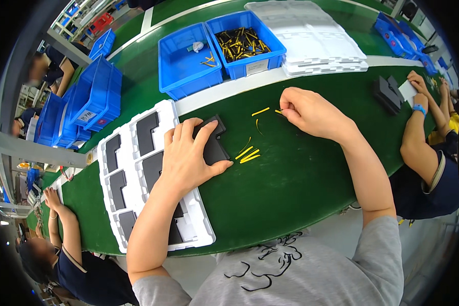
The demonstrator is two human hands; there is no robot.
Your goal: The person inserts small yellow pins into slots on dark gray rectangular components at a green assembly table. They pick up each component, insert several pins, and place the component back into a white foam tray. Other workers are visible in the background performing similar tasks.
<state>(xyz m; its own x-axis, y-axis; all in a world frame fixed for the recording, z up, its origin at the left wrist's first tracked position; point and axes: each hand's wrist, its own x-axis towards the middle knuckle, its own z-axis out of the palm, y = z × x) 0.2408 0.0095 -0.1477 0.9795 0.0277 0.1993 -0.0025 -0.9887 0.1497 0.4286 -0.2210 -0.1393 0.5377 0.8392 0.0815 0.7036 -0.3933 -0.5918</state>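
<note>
Finding the black part (215, 145) at the right edge of the white tray (205, 234), under the left hand (188, 153), we judge the work on it to be under way and not finished. Whether it overlaps the tray's rim, we cannot tell; the hand hides that side. Several yellow strips (247, 153) lie loose on the green table just beside it, and one more sits farther up, near the right hand (303, 111). Dark parts (147, 133) fill most of the tray pockets we can see; how many are done, we cannot say. Plenty of stock seems left: the right-hand blue bin (234, 70) holds a heap of black and yellow strips, the left-hand blue bin (191, 87) only a few.

Hand poses: we note the left palm down, fingers arched over the part and thumb spread to its near side, clamped on it. The right forearm reaches up from the lower right, wrist bent inward, fingertips together on a small strip (278, 111) whose yellow end pokes out, well apart from the part. Beyond the bins, we see stacked white trays (311, 35).
</note>
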